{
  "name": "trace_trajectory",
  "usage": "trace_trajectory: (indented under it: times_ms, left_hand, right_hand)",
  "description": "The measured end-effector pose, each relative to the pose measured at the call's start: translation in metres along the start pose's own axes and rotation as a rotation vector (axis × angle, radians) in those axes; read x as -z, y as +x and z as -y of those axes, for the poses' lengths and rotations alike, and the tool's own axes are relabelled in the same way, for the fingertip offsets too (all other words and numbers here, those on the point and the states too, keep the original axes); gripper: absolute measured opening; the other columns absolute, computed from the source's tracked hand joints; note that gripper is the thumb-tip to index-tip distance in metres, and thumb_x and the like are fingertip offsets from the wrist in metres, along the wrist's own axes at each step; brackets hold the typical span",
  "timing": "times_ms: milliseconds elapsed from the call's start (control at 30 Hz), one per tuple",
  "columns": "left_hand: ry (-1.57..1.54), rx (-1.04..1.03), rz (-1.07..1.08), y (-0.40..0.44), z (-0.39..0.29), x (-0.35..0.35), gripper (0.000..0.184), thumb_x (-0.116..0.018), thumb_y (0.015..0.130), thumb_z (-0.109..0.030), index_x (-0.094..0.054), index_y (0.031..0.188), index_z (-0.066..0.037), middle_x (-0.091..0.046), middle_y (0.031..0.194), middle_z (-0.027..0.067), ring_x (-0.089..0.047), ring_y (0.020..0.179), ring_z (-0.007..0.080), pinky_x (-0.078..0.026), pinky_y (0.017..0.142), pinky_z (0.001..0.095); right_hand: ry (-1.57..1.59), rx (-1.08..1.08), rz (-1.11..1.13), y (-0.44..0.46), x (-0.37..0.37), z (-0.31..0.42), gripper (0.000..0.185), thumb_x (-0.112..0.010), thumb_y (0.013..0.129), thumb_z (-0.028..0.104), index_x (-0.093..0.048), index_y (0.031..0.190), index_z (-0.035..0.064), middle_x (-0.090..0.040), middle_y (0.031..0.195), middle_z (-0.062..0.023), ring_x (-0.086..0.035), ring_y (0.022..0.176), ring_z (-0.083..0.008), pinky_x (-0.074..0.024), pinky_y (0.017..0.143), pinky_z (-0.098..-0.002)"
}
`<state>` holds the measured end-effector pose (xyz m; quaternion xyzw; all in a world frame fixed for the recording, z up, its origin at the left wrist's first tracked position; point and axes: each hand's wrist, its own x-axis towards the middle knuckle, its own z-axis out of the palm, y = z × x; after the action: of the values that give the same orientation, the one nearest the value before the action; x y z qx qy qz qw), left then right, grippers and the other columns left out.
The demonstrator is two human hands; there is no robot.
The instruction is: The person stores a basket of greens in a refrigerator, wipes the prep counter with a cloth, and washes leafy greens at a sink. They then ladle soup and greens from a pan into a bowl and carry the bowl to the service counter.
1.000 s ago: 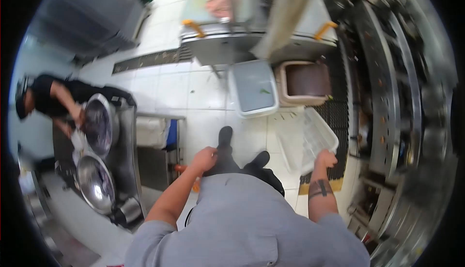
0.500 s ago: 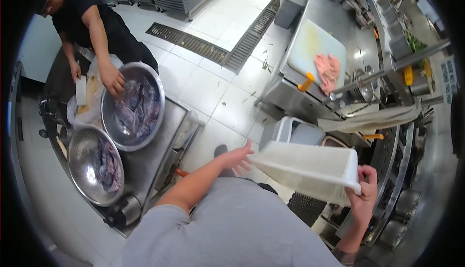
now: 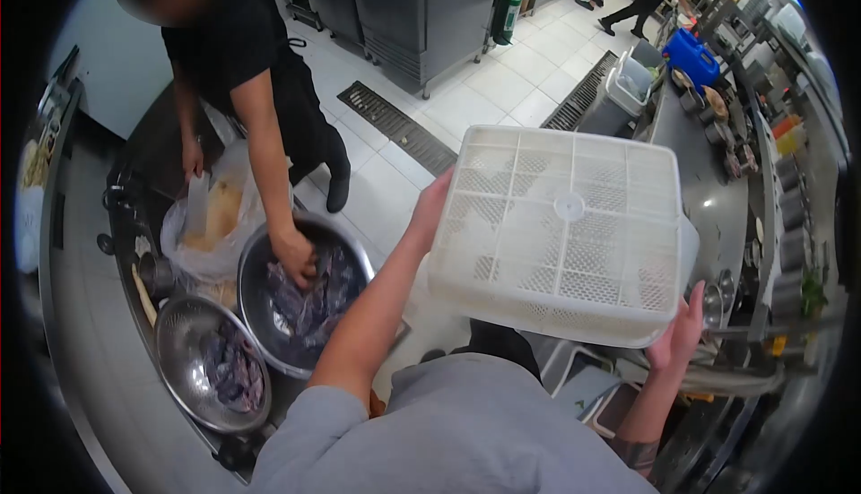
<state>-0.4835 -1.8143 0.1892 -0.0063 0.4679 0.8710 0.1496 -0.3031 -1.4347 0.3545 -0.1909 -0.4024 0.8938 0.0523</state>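
Observation:
A white perforated plastic basket (image 3: 567, 225) hangs in the air in front of my chest, its flat gridded face turned up toward me. My left hand (image 3: 432, 212) holds its left side, with the fingers partly hidden behind the edge. At the lower right corner, my right hand (image 3: 677, 331) presses against the side, thumb pointing up and the other fingers mostly hidden. The basket spans the gap between both hands.
On the left, a co-worker (image 3: 242, 55) reaches into a steel bowl (image 3: 260, 337) of fish-like dark pieces and holds a cleaver (image 3: 197, 203). Beside it stands a perforated colander (image 3: 179, 359) with similar pieces. A steel counter (image 3: 708, 176) runs along the right; grey bins (image 3: 619, 91) stand beyond.
The basket has swung up and turned from edge-on to face me. My left hand, open and apart from it before, is now on its left side. My view has shifted too.

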Motion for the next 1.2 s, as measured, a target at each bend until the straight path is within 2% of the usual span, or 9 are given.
trace_trajectory:
  times_ms: [167, 267, 433, 533, 600, 733, 833, 1100, 1200]
  left_hand:
    - [0.996, -0.188, -0.294, 0.121, -0.057, 0.062, 0.071, -0.051, 0.107, -0.048, -0.035, 0.157, -0.001, -0.040, 0.157, 0.0241, -0.056, 0.132, 0.0295, -0.045, 0.109, 0.0373]
    - [1.026, -0.598, -0.531, 0.181, -0.173, 0.104, 0.068, -0.043, 0.111, -0.043, -0.024, 0.160, 0.001, -0.017, 0.167, 0.0271, -0.011, 0.158, 0.0380, -0.018, 0.126, 0.0436]
    - [1.275, -0.859, -0.649, 0.258, -0.267, 0.087, 0.067, -0.034, 0.112, -0.039, -0.014, 0.162, 0.002, -0.012, 0.169, 0.0250, -0.009, 0.158, 0.0394, -0.012, 0.127, 0.0444]
    - [0.567, -0.708, -0.554, 0.344, -0.209, 0.086, 0.069, -0.038, 0.111, -0.039, -0.014, 0.162, 0.001, -0.016, 0.169, 0.0238, -0.012, 0.158, 0.0363, -0.013, 0.127, 0.0454]
    - [1.223, -0.769, -0.693, 0.366, -0.174, 0.096, 0.068, -0.041, 0.110, -0.035, -0.015, 0.162, 0.001, -0.021, 0.168, 0.0228, -0.017, 0.157, 0.0346, -0.015, 0.127, 0.0455]
    - [1.265, -0.744, -0.647, 0.413, -0.226, 0.233, 0.064, -0.038, 0.111, -0.029, -0.015, 0.162, 0.001, -0.017, 0.169, 0.0225, -0.014, 0.157, 0.0363, -0.013, 0.127, 0.0455]
    - [1.074, -0.636, -0.882, 0.433, -0.284, 0.309, 0.064, -0.034, 0.112, -0.029, -0.011, 0.161, 0.004, -0.013, 0.169, 0.0236, -0.010, 0.158, 0.0382, -0.010, 0.128, 0.0448]
    - [0.790, -0.552, -0.885, 0.594, -0.341, 0.492, 0.062, -0.037, 0.112, -0.035, -0.022, 0.160, 0.002, -0.018, 0.168, 0.0235, -0.017, 0.157, 0.0335, -0.018, 0.127, 0.0403]
    - [0.681, -0.395, -0.979, 0.592, -0.404, 0.567, 0.068, -0.041, 0.109, -0.048, -0.034, 0.156, 0.002, -0.049, 0.153, 0.0206, -0.043, 0.145, 0.0335, -0.032, 0.121, 0.0390]
  right_hand:
    - [-0.378, -0.115, -0.058, 0.211, -0.002, -0.005, 0.046, -0.050, 0.108, 0.030, -0.057, 0.134, -0.0077, -0.070, 0.120, -0.0131, -0.067, 0.109, -0.0237, -0.0525, 0.097, -0.0400]
    - [-0.632, 0.242, 0.001, 0.331, -0.043, -0.006, 0.045, -0.050, 0.108, 0.035, -0.062, 0.123, -0.0055, -0.071, 0.107, -0.0145, -0.070, 0.094, -0.0227, -0.0551, 0.085, -0.0367]
    - [-1.104, 0.240, -0.018, 0.492, -0.172, -0.049, 0.042, -0.056, 0.107, 0.041, -0.063, 0.090, 0.0028, -0.053, 0.060, 0.0003, -0.050, 0.049, -0.0108, -0.0399, 0.047, -0.0316]
    - [-0.773, 0.063, 0.405, 0.517, -0.261, -0.101, 0.036, -0.053, 0.109, 0.031, -0.065, 0.108, -0.0021, -0.069, 0.086, -0.0060, -0.062, 0.071, -0.0140, -0.0496, 0.066, -0.0299]
    - [-0.519, -0.130, 0.458, 0.531, -0.314, -0.130, 0.035, -0.053, 0.109, 0.028, -0.065, 0.116, -0.0040, -0.072, 0.098, -0.0088, -0.064, 0.080, -0.0156, -0.0504, 0.073, -0.0299]
    - [-1.056, -0.026, 0.439, 0.630, -0.359, -0.183, 0.031, -0.054, 0.108, 0.027, -0.065, 0.106, -0.0026, -0.069, 0.085, -0.0073, -0.062, 0.072, -0.0144, -0.0501, 0.065, -0.0300]
    - [-1.104, -0.057, 0.461, 0.659, -0.429, -0.241, 0.031, -0.058, 0.106, 0.025, -0.057, 0.085, 0.0026, -0.056, 0.064, -0.0030, -0.055, 0.055, -0.0117, -0.0448, 0.049, -0.0302]
    - [-0.839, -0.263, 0.615, 0.773, -0.653, -0.355, 0.024, -0.061, 0.102, 0.016, -0.064, 0.113, -0.0059, -0.068, 0.091, -0.0075, -0.062, 0.077, -0.0137, -0.0512, 0.069, -0.0311]
    - [-1.072, -0.190, 0.680, 0.814, -0.705, -0.389, 0.026, -0.063, 0.100, 0.017, -0.065, 0.112, -0.0050, -0.068, 0.088, -0.0082, -0.061, 0.075, -0.0135, -0.0497, 0.068, -0.0311]
